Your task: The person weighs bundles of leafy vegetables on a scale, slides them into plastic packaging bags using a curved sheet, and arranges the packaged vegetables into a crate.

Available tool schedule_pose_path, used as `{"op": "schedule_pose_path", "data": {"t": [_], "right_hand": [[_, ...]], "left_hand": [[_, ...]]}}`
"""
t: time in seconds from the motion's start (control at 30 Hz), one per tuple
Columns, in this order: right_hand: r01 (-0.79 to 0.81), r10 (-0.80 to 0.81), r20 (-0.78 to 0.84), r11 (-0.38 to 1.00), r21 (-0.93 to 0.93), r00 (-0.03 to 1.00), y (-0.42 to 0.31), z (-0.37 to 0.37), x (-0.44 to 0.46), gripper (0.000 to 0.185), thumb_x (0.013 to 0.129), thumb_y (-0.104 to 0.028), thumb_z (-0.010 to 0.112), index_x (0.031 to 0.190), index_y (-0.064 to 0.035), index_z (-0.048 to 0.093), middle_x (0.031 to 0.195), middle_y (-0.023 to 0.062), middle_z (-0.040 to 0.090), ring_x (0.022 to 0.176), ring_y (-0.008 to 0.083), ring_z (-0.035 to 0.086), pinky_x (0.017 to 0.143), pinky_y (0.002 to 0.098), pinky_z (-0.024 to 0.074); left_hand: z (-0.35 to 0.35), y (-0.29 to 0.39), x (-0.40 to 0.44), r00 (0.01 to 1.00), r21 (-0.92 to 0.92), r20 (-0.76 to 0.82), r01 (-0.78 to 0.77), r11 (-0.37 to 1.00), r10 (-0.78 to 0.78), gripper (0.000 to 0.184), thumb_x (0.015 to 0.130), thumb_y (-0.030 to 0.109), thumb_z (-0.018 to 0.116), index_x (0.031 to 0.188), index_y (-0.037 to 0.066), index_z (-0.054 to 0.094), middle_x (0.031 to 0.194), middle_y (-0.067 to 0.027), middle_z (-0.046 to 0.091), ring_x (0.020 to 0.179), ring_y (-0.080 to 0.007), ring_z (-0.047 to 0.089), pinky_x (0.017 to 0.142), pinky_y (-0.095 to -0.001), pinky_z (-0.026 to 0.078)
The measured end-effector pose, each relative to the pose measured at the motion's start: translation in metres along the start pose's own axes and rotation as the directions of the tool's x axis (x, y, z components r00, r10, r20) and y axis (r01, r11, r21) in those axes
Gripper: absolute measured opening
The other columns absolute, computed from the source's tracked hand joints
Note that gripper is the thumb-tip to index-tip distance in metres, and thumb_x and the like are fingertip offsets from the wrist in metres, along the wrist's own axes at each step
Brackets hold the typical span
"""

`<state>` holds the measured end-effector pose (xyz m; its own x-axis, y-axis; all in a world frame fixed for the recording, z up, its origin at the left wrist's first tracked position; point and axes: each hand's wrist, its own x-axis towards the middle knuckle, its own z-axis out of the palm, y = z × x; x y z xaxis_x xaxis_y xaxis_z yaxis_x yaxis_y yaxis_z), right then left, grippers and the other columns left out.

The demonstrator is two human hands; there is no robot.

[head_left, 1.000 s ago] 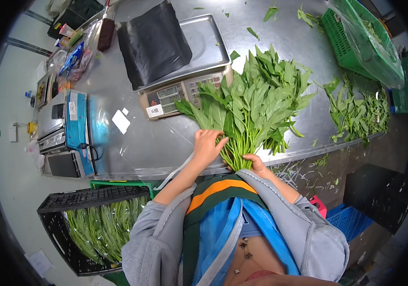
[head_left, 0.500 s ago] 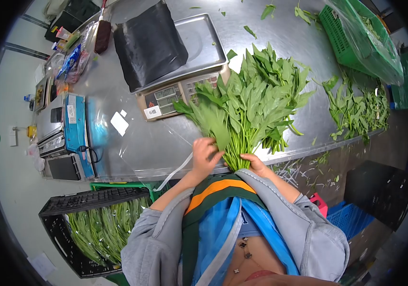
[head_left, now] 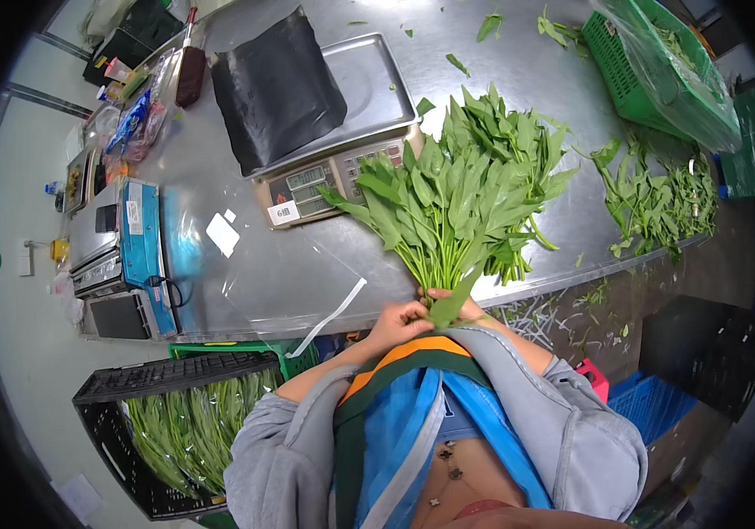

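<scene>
A large bunch of leafy greens [head_left: 461,194], which looks like water spinach, lies at the table's front edge with its leaves pointing away from me. My right hand [head_left: 466,309] is closed around the lower stems; part of it is hidden behind a leaf. Close beside it, my left hand [head_left: 401,324] pinches the base of a single broad green leaf [head_left: 455,301], which slants up to the right across the stems. The leaves reach the front of a digital scale [head_left: 307,189], whose pan bears a black sheet [head_left: 276,88].
Loose greens [head_left: 660,198] lie at the right, below a green basket [head_left: 624,79] lined with plastic. A clear plastic bag [head_left: 294,291] with a white strip is at front left. A blue-sided machine [head_left: 141,238] stands left; a black crate [head_left: 95,414] holds bagged greens.
My left hand has moved down and right to the stem ends, carrying the single leaf from the bunch's left side to in front of the stems. My right hand stays at the stems.
</scene>
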<state>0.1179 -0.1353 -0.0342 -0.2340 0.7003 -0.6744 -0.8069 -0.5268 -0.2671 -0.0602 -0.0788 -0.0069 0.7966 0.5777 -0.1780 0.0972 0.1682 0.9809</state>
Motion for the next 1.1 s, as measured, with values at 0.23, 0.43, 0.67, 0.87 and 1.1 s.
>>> {"op": "schedule_pose_path", "data": {"t": [0.23,0.43,0.67,0.87,1.1], "right_hand": [[0.182,-0.185,-0.023,0.979,-0.094,0.982,-0.001,0.002,0.001,0.025,0.081,-0.013,0.065,0.103,-0.0033,0.057,0.088,0.0089,0.062,0.076,0.0204,0.062,0.062,0.0324,0.0540],[-0.343,0.353,0.078,0.932,-0.112,0.932,-0.027,0.010,-0.010,0.035,0.077,-0.011,0.067,0.109,-0.0030,0.055,0.095,0.0085,0.062,0.078,0.0181,0.060,0.072,0.0312,0.0501],[0.388,-0.319,0.229,0.828,-0.404,0.920,-0.022,0.002,-0.042,0.038,0.072,-0.003,0.072,0.107,-0.0008,0.057,0.095,0.0070,0.063,0.083,0.0165,0.060,0.075,0.0310,0.0491],[0.500,-0.465,0.248,0.563,-0.658,0.850,-0.059,0.006,-0.079,0.033,0.076,-0.005,0.070,0.106,-0.0019,0.058,0.099,0.0060,0.064,0.090,0.0158,0.059,0.081,0.0299,0.0476],[0.596,-0.594,0.195,0.614,-0.518,0.781,-0.108,0.031,-0.072,0.039,0.072,-0.002,0.068,0.109,0.0001,0.056,0.097,0.0101,0.063,0.085,0.0181,0.061,0.077,0.0315,0.0497]], "left_hand": [[0.012,0.035,0.026,0.972,-0.209,-0.234,-0.034,0.977,-0.016,0.014,0.082,0.004,0.065,0.094,0.000,0.059,0.087,-0.0048,0.064,0.076,-0.0097,0.058,0.068,-0.0241,0.047],[0.087,0.121,0.105,0.701,0.266,0.419,-0.702,0.660,0.577,0.035,0.068,0.007,0.066,0.102,0.004,0.061,0.099,-0.0114,0.063,0.092,-0.0273,0.060,0.079,-0.0380,0.048],[-0.081,0.138,0.114,0.654,0.776,0.171,-0.550,0.307,0.737,0.023,0.068,-0.001,0.060,0.090,0.006,0.064,0.094,-0.0104,0.065,0.092,-0.0278,0.061,0.082,-0.0390,0.046],[-0.311,0.213,0.128,0.743,0.836,-0.097,0.422,-0.351,0.663,0.053,0.076,-0.001,0.047,0.127,0.014,0.047,0.131,-0.0105,0.046,0.123,-0.0294,0.039,0.093,-0.0403,0.036],[-0.329,0.188,0.143,0.903,0.944,0.116,0.029,-0.329,0.413,0.006,0.068,0.012,0.056,0.068,0.011,0.062,0.095,-0.0052,0.063,0.106,-0.0200,0.054,0.096,-0.0420,0.035]]}}
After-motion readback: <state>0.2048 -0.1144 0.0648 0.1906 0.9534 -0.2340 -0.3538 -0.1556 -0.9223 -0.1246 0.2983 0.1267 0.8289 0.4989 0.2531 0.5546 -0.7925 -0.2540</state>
